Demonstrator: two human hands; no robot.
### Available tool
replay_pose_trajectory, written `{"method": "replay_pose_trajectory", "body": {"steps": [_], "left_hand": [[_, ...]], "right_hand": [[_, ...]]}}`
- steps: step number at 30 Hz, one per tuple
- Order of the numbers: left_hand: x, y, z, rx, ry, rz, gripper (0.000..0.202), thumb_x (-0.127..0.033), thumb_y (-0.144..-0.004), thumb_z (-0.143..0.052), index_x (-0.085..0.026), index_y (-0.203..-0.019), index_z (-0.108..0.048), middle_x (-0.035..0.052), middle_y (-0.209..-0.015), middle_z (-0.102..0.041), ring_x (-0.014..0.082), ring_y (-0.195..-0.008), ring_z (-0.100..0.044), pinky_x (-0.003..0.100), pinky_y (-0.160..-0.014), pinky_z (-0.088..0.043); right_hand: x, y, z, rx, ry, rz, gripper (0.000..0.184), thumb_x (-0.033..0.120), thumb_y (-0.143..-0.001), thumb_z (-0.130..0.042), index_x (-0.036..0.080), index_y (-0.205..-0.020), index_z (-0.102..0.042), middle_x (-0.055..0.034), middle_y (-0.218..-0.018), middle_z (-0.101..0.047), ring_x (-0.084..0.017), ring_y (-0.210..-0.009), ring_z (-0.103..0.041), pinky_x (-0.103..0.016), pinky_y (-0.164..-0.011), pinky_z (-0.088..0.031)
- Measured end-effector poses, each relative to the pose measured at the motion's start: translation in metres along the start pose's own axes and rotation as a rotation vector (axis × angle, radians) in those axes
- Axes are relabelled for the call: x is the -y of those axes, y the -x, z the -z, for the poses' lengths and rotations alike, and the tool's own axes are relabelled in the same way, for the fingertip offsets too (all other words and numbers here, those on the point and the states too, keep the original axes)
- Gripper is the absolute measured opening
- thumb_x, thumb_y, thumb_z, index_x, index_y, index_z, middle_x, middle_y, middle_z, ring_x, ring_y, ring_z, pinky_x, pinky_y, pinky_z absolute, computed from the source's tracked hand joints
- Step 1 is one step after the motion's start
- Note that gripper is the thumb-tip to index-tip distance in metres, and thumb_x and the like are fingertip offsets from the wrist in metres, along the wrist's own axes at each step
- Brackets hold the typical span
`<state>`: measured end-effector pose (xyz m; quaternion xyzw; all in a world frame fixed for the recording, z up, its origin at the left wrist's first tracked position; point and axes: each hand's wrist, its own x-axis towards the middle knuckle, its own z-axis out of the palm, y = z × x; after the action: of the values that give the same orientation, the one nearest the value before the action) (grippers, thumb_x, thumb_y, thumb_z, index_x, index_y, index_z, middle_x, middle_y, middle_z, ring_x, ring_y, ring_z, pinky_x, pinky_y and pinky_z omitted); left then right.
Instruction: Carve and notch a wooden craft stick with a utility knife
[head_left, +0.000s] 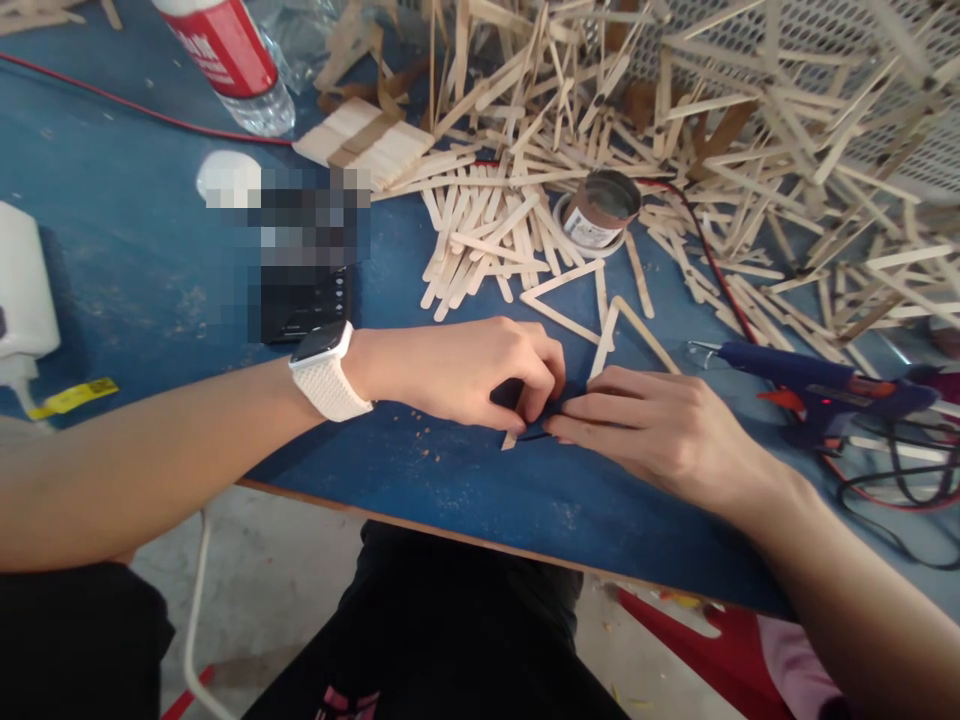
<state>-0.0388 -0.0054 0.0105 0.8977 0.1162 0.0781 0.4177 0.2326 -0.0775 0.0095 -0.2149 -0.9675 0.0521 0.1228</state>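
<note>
My left hand (502, 375), with a watch on its wrist, is curled closed over a wooden craft stick (510, 440). The stick's end shows below the fingers. Opposite it, my right hand (660, 430) has its fingers pressed together, tips almost touching the left fingertips; what they pinch is hidden. A thin dark strip (534, 437) lies between the fingertips, its kind unclear. Just beyond my right hand, craft sticks joined at an angle (616, 310) reach under its fingers. Another angled pair of sticks (559, 285) lies behind.
Loose craft sticks (480, 240) and a heap of joined ones (750, 120) cover the back. A small tin (600, 210) stands among them. At right lies a blue glue gun (810, 385) with tangled cable. A bottle (232, 70), stick bundle (364, 140) and phone (307, 300) are left.
</note>
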Motion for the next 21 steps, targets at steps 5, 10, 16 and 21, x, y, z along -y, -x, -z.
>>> {"method": "replay_pose_trajectory", "body": {"steps": [5, 10, 16, 21], "left_hand": [[0.002, 0.000, -0.001, 0.008, -0.001, -0.004, 0.009, -0.015, -0.093, -0.082, -0.020, -0.087, -0.080, 0.0056, -0.124, -0.075, 0.0229, -0.119, -0.069, 0.036, -0.102, -0.052], [0.002, 0.000, -0.001, 0.008, -0.009, -0.006, 0.008, -0.015, -0.094, -0.080, -0.020, -0.088, -0.080, 0.0068, -0.125, -0.075, 0.0242, -0.121, -0.069, 0.037, -0.102, -0.053], [-0.003, 0.002, 0.003, 0.027, 0.012, 0.018, 0.009, -0.014, -0.090, -0.085, -0.021, -0.086, -0.081, 0.0057, -0.130, -0.075, 0.0237, -0.123, -0.070, 0.037, -0.105, -0.053], [-0.003, 0.002, 0.000, 0.035, 0.004, 0.011, 0.009, -0.013, -0.090, -0.085, -0.022, -0.092, -0.082, 0.0061, -0.130, -0.075, 0.0242, -0.124, -0.069, 0.037, -0.104, -0.054]], "right_hand": [[-0.001, 0.001, -0.001, -0.009, -0.035, 0.004, 0.021, 0.017, -0.109, -0.057, 0.019, -0.124, -0.073, -0.0054, -0.113, -0.082, -0.021, -0.097, -0.068, -0.033, -0.077, -0.053], [0.001, -0.002, 0.000, -0.021, -0.005, 0.002, 0.021, 0.017, -0.110, -0.055, 0.019, -0.121, -0.073, -0.0046, -0.108, -0.081, -0.021, -0.095, -0.069, -0.032, -0.073, -0.052], [0.005, -0.009, 0.008, -0.001, 0.052, 0.033, 0.022, 0.014, -0.111, -0.051, 0.017, -0.123, -0.070, -0.0023, -0.103, -0.082, -0.019, -0.090, -0.069, -0.032, -0.070, -0.054], [0.005, -0.012, 0.009, 0.006, 0.046, 0.044, 0.022, 0.012, -0.110, -0.052, 0.016, -0.123, -0.070, -0.0017, -0.098, -0.081, -0.019, -0.089, -0.069, -0.031, -0.068, -0.053]]}}
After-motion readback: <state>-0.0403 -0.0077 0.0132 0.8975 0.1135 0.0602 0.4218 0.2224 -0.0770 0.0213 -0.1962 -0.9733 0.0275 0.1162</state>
